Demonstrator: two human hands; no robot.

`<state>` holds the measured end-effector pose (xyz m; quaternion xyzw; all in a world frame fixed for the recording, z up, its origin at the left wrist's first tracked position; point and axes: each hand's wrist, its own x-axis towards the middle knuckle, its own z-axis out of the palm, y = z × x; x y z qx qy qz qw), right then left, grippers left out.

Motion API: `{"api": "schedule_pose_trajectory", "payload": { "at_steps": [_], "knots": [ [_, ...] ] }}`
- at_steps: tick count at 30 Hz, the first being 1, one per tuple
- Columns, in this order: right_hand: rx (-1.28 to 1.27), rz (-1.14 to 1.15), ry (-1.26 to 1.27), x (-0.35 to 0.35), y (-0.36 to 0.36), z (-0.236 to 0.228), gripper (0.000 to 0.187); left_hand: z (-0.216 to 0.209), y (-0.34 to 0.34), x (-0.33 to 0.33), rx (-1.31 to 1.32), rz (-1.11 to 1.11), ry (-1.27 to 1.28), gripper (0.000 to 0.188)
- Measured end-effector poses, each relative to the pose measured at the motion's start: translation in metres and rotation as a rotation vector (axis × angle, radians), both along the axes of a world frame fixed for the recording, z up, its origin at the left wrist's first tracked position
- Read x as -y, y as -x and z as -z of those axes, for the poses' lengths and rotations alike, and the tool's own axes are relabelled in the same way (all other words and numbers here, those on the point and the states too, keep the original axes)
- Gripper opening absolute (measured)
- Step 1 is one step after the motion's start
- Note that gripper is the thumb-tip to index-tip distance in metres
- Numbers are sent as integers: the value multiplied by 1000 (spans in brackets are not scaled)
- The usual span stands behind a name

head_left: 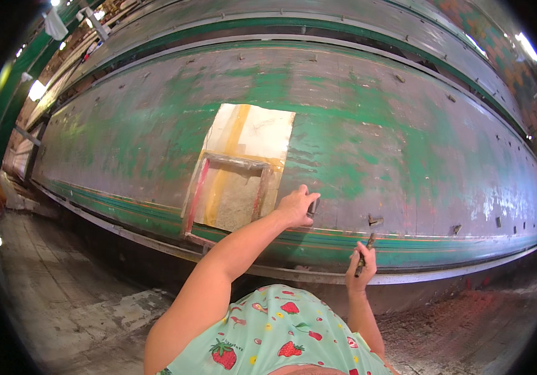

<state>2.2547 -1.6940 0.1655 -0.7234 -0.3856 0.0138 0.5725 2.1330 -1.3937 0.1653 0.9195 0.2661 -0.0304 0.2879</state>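
My left hand (296,207) reaches over the near part of a long green and grey table (368,156). Its fingers are closed around a small dark piece (314,207) at the table surface; whether that piece is fixed there I cannot tell. My right hand (361,270), lower and to the right, grips a dark, narrow rod-like tool (365,256), tilted upward above the table's front edge. Left of my left hand, a rectangular wooden frame (262,181) with worn reddish sides lies over a white sheet (259,130) crossed by yellow-brown tape.
Small metal stops (375,220) stand along the near side of the table, with several more along the far side. A pale metal rail (318,276) runs along the front edge. Behind lies another long table (343,19). Worn floor (75,275) shows at lower left.
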Motion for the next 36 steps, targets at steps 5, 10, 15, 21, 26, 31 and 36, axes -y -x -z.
{"api": "schedule_pose_trajectory", "payload": {
  "at_steps": [5, 10, 15, 21, 26, 31, 36],
  "knots": [
    [-22, -75, 71, -4, 34, -3, 31, 17, -14, -8, 42, -99, 45, 74],
    [5, -86, 119, -14, 55, -14, 32, 26, -17, -5, 84, 47, -44, 47],
    [14, -81, 96, -32, 75, -23, 33, 4, -4, -17, 441, -312, 763, 40],
    [79, -82, 117, -35, 96, -24, 33, -16, 119, -130, 950, -650, 875, 38],
    [-9, -53, 109, -36, 119, -21, 35, 5, 301, -248, 410, -1186, -44, 54],
    [126, -110, 146, -43, 141, -32, 38, 34, 419, -270, 1, -1310, -165, 60],
    [118, -160, 154, -58, 164, -42, 44, 44, 435, -234, -40, -924, -769, 60]
  ]
}}
